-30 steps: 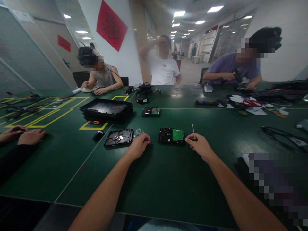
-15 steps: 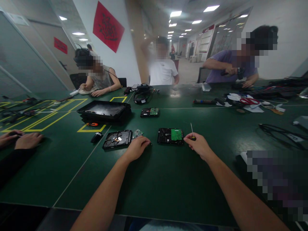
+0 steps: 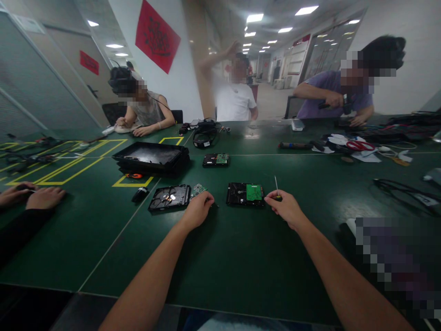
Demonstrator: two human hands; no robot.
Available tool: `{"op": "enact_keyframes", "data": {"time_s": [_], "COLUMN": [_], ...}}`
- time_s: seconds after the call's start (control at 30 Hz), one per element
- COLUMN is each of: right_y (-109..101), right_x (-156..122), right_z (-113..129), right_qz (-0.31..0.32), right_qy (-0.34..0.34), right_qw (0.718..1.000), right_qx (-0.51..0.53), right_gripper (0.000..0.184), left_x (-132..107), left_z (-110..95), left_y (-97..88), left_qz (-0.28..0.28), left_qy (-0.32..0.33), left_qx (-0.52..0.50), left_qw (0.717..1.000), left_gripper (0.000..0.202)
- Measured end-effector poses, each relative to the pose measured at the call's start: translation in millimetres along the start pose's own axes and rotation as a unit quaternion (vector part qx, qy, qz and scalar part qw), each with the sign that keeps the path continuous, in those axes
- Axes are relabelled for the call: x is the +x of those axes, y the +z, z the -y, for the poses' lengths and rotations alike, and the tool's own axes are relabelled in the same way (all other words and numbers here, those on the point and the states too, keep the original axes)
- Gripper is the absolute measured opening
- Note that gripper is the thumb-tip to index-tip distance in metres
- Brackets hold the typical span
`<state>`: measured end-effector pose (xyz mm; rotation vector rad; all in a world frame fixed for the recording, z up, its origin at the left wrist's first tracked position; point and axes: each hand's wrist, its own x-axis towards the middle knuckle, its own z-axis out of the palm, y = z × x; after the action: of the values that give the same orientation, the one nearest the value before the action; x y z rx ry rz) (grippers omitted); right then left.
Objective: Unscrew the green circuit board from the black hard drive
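My right hand (image 3: pixel 283 208) is closed around a screwdriver (image 3: pixel 277 185), whose thin shaft points up. Its fingers are at the right end of a hard drive (image 3: pixel 237 195) with a green circuit board on it. My left hand (image 3: pixel 200 209) is closed in a pinch. A small dark thing shows at its fingertips, too small to name. Just behind that hand lies a loose circuit board (image 3: pixel 198 190), partly hidden by it. To the left, a second hard drive (image 3: pixel 169 197) rests on the green table, showing its dark metal casing.
A third hard drive (image 3: pixel 216 160) lies farther back. Stacked black trays (image 3: pixel 151 156), an orange-handled tool (image 3: pixel 134 176) and a small black object (image 3: pixel 139 194) are to the left. Cables (image 3: pixel 406 193) lie at right. A co-worker's hands (image 3: pixel 44 196) rest at far left; other people sit opposite.
My left fingers have shifted slightly, and the small dark thing at their tips shows a little differently. My right hand keeps the screwdriver upright. The person opposite in white has a raised arm.
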<state>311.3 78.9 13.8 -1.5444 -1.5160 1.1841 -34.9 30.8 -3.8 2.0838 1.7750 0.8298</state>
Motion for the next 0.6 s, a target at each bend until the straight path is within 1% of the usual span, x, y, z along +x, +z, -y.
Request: {"op": "enact_keyframes", "data": {"time_s": [0.13, 0.37, 0.47, 0.53, 0.6], "right_y": [0, 0, 0, 1, 1], "right_x": [1, -1, -2, -3, -3], "right_z": [-2, 2, 3, 3, 2], "right_qz": [0.001, 0.002, -0.001, -0.001, -0.002], "right_qy": [-0.003, 0.002, 0.0, -0.002, -0.004], "right_qw": [1.0, 1.0, 1.0, 1.0, 1.0], "right_qx": [0.004, 0.008, 0.006, 0.003, 0.002], "right_gripper": [0.02, 0.018, 0.018, 0.018, 0.018], "left_x": [-1, -1, 0, -1, -2], "left_z": [1, -3, -1, 1, 3], "left_y": [-2.0, -7.0, -10.6, -13.4, -16.0], "left_qz": [0.003, 0.045, 0.036, 0.034, 0.047], "left_qy": [-0.001, 0.044, 0.038, 0.034, 0.038], "left_qx": [-0.008, -0.007, -0.022, -0.011, 0.014], "left_qw": [1.0, 0.998, 0.998, 0.999, 0.998], "left_gripper": [0.007, 0.014, 0.021, 0.02, 0.017]}}
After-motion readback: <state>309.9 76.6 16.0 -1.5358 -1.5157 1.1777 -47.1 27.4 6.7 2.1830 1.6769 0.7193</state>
